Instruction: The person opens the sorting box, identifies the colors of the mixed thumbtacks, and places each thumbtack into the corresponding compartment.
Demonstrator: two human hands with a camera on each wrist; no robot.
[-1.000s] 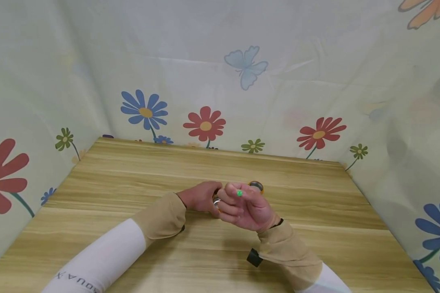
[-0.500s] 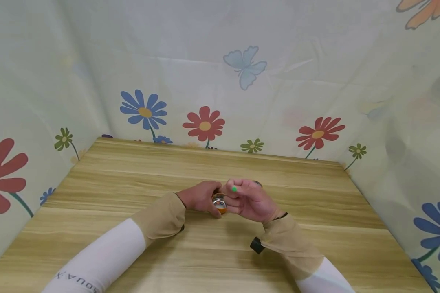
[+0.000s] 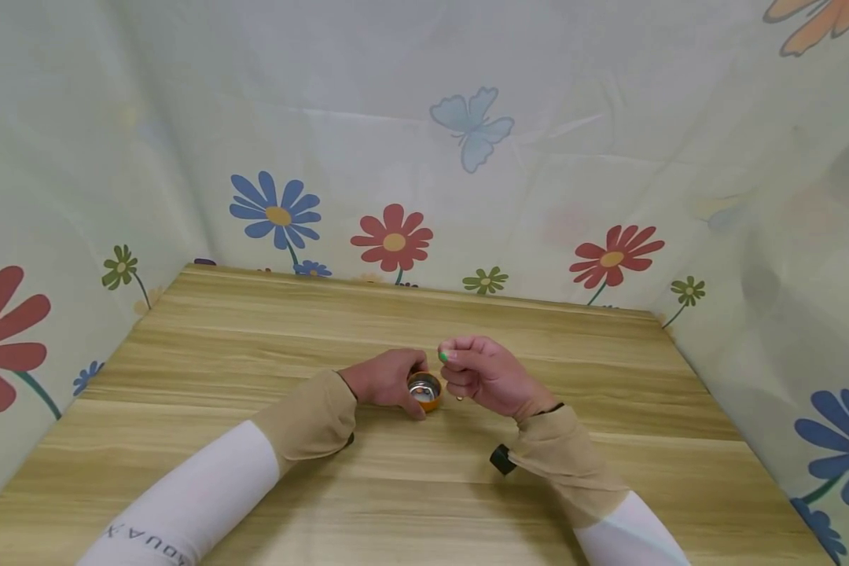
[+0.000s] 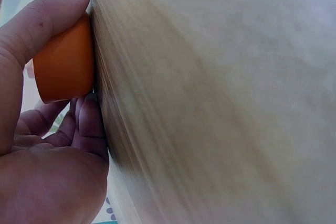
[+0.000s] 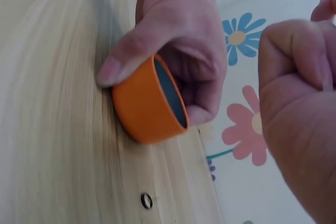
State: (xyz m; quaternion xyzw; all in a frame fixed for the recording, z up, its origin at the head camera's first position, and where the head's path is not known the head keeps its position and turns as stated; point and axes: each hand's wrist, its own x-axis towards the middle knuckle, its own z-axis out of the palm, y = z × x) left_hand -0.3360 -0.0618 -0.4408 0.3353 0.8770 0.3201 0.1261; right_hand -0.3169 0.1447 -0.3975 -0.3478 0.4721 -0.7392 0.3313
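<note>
My left hand (image 3: 389,383) grips a small orange cup (image 3: 433,404) with a shiny metal lining, thumb on the near side and fingers behind. Its open top faces up, and the base sits against the wooden table. In the left wrist view the orange wall (image 4: 64,66) shows between thumb and fingers. My right hand (image 3: 491,376) is raised just right of the cup, pinching a small green piece (image 3: 443,356) at the thumb and forefinger tips; its other fingers are curled. The right wrist view shows a small dark ring (image 5: 146,201) against the wood near the cup.
The wooden table (image 3: 269,314) has patterned cloth walls (image 3: 538,189) with flowers and a butterfly along its back and sides. A black wrist device (image 3: 502,459) hangs under the right cuff.
My right hand has moved slightly right and away, uncovering the orange cup. A second orange-rimmed round thing behind it is now out of sight. The left hand stays in place.
</note>
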